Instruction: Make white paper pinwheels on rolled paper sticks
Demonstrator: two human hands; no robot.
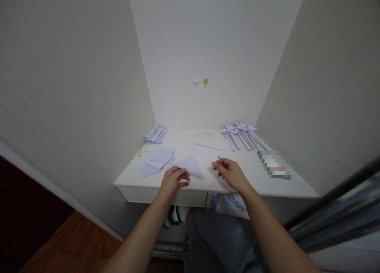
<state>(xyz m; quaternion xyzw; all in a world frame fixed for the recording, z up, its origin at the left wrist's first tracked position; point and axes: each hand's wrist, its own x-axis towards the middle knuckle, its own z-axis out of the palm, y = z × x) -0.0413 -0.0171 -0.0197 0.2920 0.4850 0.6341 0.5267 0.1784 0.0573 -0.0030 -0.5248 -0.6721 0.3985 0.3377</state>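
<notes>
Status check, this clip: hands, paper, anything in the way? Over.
Left hand pinching paper. Right hand apart from it, grip unclear. Nearest possible clutter: stack at left, stick beyond.

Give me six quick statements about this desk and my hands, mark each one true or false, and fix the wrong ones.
1. The left hand holds a piece of pale paper. True.
2. The right hand grips that same paper. False: the right hand is apart from it.
3. The bundle of paper sticks lies at the back left. True.
4. The pinwheels lie at the front left. False: the pinwheels lie at the back right.
5. A single stick lies between bundle and pinwheels. True.
6. Both wall hooks are white. False: one hook is yellow.
</notes>
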